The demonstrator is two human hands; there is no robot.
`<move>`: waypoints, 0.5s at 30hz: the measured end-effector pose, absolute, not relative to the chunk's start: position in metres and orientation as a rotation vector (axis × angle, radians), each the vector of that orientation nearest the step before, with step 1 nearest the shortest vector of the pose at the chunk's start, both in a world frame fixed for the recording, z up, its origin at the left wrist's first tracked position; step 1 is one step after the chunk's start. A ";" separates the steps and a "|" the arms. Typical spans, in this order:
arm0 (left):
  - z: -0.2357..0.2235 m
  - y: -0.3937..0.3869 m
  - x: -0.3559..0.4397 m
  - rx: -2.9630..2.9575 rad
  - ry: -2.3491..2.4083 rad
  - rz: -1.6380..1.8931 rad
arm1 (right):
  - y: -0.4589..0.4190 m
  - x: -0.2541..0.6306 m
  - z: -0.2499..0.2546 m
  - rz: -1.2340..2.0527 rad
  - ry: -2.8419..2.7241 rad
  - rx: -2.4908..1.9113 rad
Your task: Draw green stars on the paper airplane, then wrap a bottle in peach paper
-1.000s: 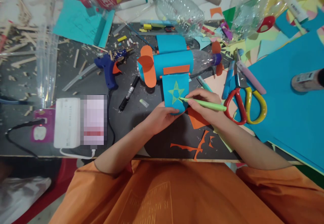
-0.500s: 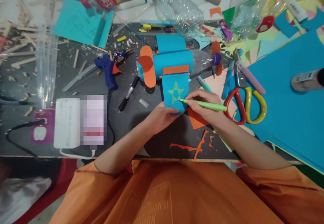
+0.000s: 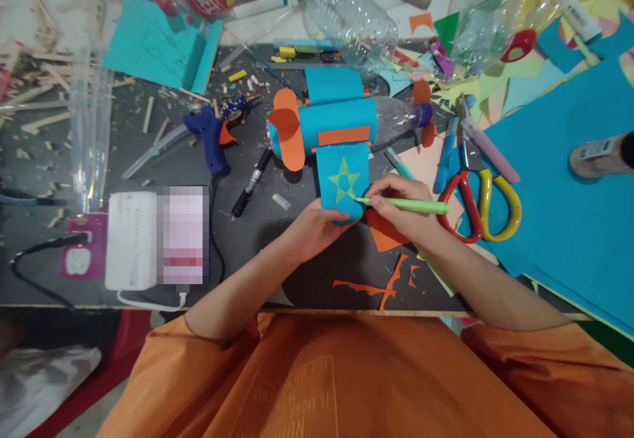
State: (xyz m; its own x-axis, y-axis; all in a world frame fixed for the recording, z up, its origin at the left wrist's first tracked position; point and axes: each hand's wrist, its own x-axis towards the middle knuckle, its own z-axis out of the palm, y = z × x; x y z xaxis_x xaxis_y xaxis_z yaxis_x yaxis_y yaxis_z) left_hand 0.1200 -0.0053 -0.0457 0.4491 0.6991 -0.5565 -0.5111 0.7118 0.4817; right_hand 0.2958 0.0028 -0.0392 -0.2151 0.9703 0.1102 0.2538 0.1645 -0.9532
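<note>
A toy plane made from a plastic bottle (image 3: 396, 119) wrapped in blue paper lies on the dark table, with orange tail pieces (image 3: 288, 131) and a small orange propeller at its capped end. My left hand (image 3: 317, 230) pinches the outer edge of its near blue paper wing (image 3: 329, 160), thumb on top and fingers underneath. Drawn on that wing is a green five-pointed star (image 3: 343, 182). In my right hand (image 3: 399, 203) is a light green marker (image 3: 421, 206), its tip at the star's lower right point.
Scissors (image 3: 480, 207) with red and yellow handles lie to the right, beside large blue sheets (image 3: 559, 226). A blue glue gun (image 3: 212, 134), black pen (image 3: 251, 185) and plugged-in phone (image 3: 183, 236) are on the left. Bottles (image 3: 347, 15) and scraps crowd the back.
The marker tip has shifted slightly right and down, to the star's lower right point. My left hand and the plane stay almost where they were.
</note>
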 end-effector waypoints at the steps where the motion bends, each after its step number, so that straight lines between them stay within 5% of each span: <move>1: -0.045 -0.005 0.120 0.247 0.806 0.762 | 0.003 0.296 -0.040 1.099 -1.623 -1.201; 15: -0.044 -0.002 0.114 0.276 0.836 0.749 | 0.003 0.296 -0.041 1.131 -1.389 -1.140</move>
